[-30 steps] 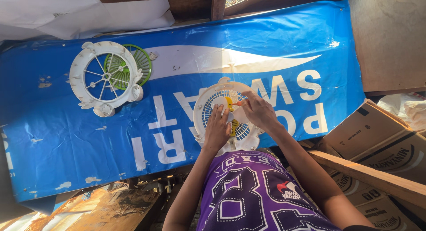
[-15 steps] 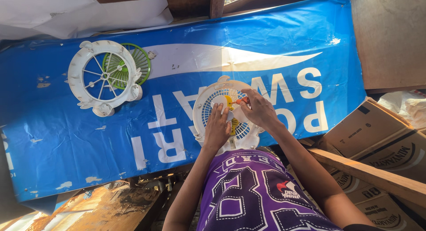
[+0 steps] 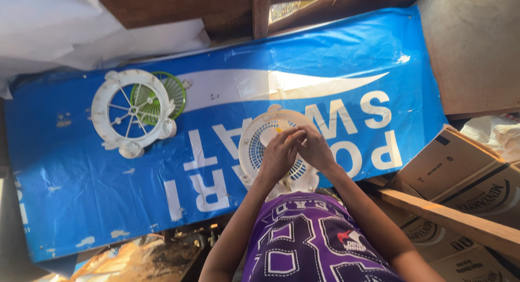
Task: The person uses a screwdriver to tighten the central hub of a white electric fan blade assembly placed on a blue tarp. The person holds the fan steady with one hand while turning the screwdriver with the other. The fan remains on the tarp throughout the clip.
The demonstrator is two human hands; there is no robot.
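The small white fan (image 3: 273,152), blue blades behind its round grille, lies near the front edge of the blue banner (image 3: 70,206), right of middle. A second ago the hands sat apart on the grille; now left hand (image 3: 279,155) and right hand (image 3: 315,149) meet over its centre, fingers pinched narrowly around something yellow, so the work has closed in on the hub. The hands hide the hub, and whether they grip anything cannot be told. Toward the banner's left end lies a white fan guard (image 3: 130,113), half covering a green grille (image 3: 172,92). Cardboard boxes (image 3: 449,168) are cut off at right.
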